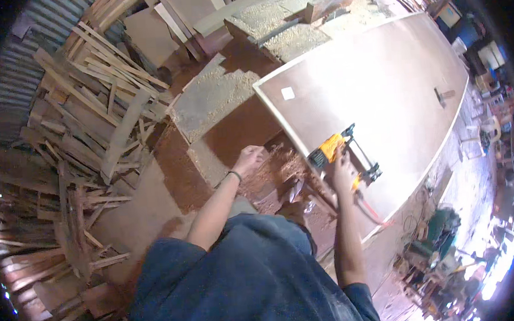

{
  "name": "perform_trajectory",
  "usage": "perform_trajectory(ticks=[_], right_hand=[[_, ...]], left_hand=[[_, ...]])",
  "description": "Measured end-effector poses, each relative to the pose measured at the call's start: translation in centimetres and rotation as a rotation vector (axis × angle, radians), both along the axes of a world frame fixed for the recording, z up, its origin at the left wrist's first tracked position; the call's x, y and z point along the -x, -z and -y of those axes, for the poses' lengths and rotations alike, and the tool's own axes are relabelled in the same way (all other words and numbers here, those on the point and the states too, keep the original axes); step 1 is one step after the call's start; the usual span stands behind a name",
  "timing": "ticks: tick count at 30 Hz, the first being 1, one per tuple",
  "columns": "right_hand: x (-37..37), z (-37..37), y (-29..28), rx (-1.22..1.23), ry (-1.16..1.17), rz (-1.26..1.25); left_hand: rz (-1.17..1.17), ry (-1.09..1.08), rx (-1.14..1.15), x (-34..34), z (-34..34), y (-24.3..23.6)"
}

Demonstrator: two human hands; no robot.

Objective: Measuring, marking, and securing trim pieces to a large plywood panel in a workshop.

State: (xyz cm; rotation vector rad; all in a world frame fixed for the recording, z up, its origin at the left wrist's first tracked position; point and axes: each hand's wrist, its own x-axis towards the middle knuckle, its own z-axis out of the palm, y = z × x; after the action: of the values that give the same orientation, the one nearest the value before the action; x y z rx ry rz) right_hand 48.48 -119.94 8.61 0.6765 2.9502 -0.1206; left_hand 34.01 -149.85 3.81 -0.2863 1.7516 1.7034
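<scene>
My right hand (343,170) grips a yellow and black pneumatic nail gun (330,150) with a red hose, over the near edge of a large pale panel (364,77) with a light edge strip. My left hand (251,159) is beside the panel's left edge, above sawdust and shavings, with its fingers curled together; whether it holds something small is too unclear to tell. A small white square (287,93) lies on the panel near its corner, and a hammer-like tool (444,96) rests near the far right edge.
Piles of wood offcuts (101,111) line the left, by a corrugated metal wall (13,63). Sawdust-covered boards (212,95) lie ahead on the left. Green machinery (435,232), cables and clutter stand at the lower right, with a white chair (485,135) beyond the panel.
</scene>
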Motion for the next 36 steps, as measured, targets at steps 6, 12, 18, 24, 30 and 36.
perform_trajectory(ticks=[6,12,18,24,30,36], right_hand=[[1.9,-1.5,0.5,0.273,-0.004,-0.212],[3.5,-2.9,-4.8,0.442,0.064,0.009],[10.3,-3.6,-8.1,0.994,0.001,0.041],[21.5,0.4,-9.5,1.272,0.09,0.132],[30.2,5.6,-10.5,1.163,0.096,0.208],[32.0,9.4,-13.6,1.137,0.108,0.349]], left_hand=[[0.02,-0.188,0.135,6.1,-11.6,-0.1],[-0.044,-0.112,0.12,7.3,-15.0,3.5],[-0.395,0.088,0.337,5.8,-14.3,11.0],[-0.146,0.068,0.238,5.6,-16.8,5.1],[-0.035,0.135,0.375,4.4,-17.0,8.2],[-0.11,0.151,0.489,3.7,-15.3,8.2]])
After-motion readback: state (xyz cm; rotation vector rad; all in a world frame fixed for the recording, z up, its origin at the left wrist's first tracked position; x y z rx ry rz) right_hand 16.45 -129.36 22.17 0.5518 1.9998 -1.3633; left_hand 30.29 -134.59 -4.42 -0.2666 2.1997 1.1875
